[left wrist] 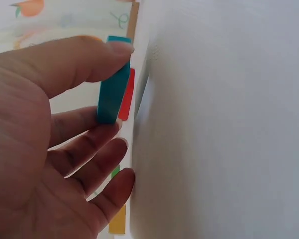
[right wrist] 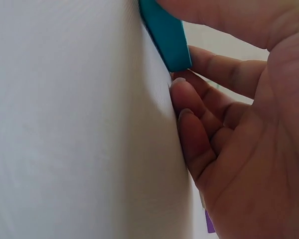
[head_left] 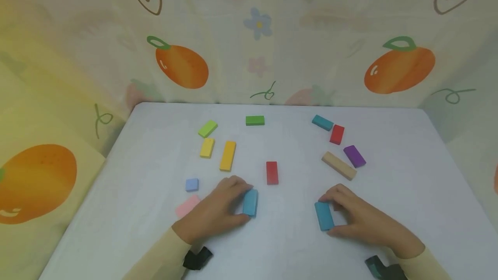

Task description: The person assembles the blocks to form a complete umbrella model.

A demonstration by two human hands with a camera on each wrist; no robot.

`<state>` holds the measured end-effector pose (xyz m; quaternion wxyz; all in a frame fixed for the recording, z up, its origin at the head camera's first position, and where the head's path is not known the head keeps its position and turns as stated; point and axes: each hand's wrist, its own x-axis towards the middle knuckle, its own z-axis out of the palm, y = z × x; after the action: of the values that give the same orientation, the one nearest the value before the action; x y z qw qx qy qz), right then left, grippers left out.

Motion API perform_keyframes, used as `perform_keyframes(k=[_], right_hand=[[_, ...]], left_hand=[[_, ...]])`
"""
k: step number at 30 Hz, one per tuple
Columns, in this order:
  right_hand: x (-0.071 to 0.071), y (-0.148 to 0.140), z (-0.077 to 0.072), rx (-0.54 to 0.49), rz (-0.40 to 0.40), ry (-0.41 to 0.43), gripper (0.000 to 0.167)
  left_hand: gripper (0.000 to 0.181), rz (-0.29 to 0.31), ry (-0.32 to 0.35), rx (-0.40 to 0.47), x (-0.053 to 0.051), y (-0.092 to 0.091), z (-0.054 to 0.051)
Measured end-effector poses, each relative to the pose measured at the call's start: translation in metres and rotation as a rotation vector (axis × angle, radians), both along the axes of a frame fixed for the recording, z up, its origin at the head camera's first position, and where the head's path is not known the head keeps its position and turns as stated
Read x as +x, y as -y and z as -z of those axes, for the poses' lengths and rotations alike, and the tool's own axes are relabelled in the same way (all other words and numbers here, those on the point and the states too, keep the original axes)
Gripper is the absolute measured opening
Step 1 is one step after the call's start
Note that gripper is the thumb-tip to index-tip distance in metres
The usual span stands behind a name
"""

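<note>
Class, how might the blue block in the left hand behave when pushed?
The blue block probably won't bend: its edges look straight between the fingers. Its flat faces suggest sliding rather than rolling. Held in a simple pinch, it seems likely light.

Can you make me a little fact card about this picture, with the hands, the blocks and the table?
Left hand: pinches a blue rectangular block
Right hand: pinches a second blue rectangular block
Beside left hand: small light-blue squarish block; pink block, partly covered
Beyond right hand: long tan rectangular block; purple rectangular block
Between hands, farther out: red rectangular block
Table: white tabletop
Block material: can't tell for sure
</note>
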<state>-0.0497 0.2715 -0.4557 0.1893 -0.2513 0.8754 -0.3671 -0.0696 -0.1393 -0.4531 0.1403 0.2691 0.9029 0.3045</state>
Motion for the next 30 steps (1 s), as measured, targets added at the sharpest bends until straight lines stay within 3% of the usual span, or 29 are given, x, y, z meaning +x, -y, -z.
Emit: perform_keyframes(k=[8,13,24,30], right_hand=[[0.002,0.002,0.002,-0.006,0.014,-0.011,0.059],[0.002,0.004,0.002,0.011,0.024,0.008,0.060],[0.002,0.014,0.000,0.050,0.031,-0.036,0.058],[0.003,0.030,0.003,0.053,-0.012,-0.097,0.061]], left_hand=[[0.064,0.020,-0.036,0.101,-0.005,-0.018,0.008],[0.063,0.019,-0.023,0.075,-0.006,-0.029,0.011],[0.064,0.017,-0.015,0.055,-0.012,-0.041,0.015],[0.066,0.008,-0.008,0.069,-0.017,-0.043,0.019]])
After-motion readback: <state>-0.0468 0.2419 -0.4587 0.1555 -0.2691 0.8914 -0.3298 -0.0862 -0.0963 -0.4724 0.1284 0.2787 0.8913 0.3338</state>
